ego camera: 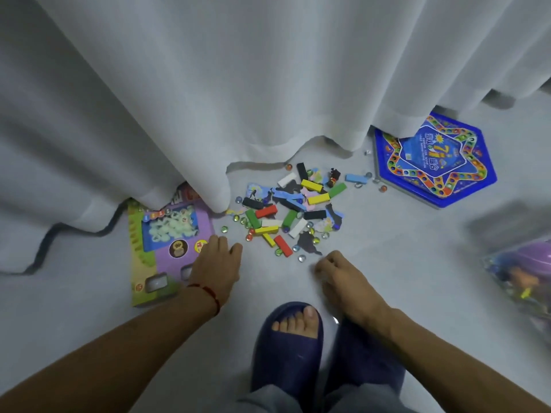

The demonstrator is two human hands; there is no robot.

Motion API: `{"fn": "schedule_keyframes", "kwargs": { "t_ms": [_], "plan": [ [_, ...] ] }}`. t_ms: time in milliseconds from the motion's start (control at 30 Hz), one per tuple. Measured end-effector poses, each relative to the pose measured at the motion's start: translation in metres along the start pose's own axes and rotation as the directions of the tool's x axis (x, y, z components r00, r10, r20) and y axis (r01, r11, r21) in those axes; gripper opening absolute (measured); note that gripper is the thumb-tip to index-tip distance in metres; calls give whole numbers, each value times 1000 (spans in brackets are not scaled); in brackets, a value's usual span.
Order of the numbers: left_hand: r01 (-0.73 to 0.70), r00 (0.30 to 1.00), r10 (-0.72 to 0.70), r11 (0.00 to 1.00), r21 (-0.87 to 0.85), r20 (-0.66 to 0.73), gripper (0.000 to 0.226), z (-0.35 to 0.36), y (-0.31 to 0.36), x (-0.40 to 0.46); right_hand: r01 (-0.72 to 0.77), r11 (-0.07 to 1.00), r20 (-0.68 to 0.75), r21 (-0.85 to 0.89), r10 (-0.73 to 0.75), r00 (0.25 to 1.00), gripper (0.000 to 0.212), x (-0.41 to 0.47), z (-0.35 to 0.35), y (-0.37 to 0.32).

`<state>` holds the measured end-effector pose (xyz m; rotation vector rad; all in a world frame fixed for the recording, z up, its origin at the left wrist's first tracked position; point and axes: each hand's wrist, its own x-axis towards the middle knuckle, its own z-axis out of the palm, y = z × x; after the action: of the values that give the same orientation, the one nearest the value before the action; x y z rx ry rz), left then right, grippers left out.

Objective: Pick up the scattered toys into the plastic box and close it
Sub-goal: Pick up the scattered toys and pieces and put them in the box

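A pile of scattered toys [293, 210] lies on the grey floor: coloured wooden blocks, glass marbles, dark puzzle pieces and a small figure [333, 177]. My left hand [217, 265] hovers just left of the pile, fingers relaxed and holding nothing, with a red string on the wrist. My right hand [343, 280] sits just below the pile's right side, fingers loosely curled downward and holding nothing that I can see. No plastic box with a lid is plainly visible.
A purple and green toy carton [167, 248] lies left, partly under a white curtain [238, 84]. A blue hexagonal game board [432, 162] lies at the right. A blurred clear bag of toys [518, 275] sits at far right. My feet in dark blue slippers [290, 347] stand below.
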<state>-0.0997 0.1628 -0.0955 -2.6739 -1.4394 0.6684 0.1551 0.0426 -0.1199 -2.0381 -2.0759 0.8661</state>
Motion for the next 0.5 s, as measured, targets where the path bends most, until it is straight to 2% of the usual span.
{"fn": "schedule_keyframes", "kwargs": {
  "t_ms": [133,233,400,500],
  "plan": [
    [-77,995,81,995,58,-66,57,12,-3,8,-40,977,-88,210,60,994,46,17,-5,-16],
    [-138,981,145,989,62,-127,59,21,-9,15,111,994,-138,19,-107,985,55,38,10,-18],
    [-218,964,207,975,-51,-167,63,18,-3,15,135,991,-196,-23,-137,971,31,59,24,-19],
    [-232,965,210,962,-140,-160,57,22,-1,14,116,992,-198,-44,-122,972,35,57,28,-22]
  ]
}}
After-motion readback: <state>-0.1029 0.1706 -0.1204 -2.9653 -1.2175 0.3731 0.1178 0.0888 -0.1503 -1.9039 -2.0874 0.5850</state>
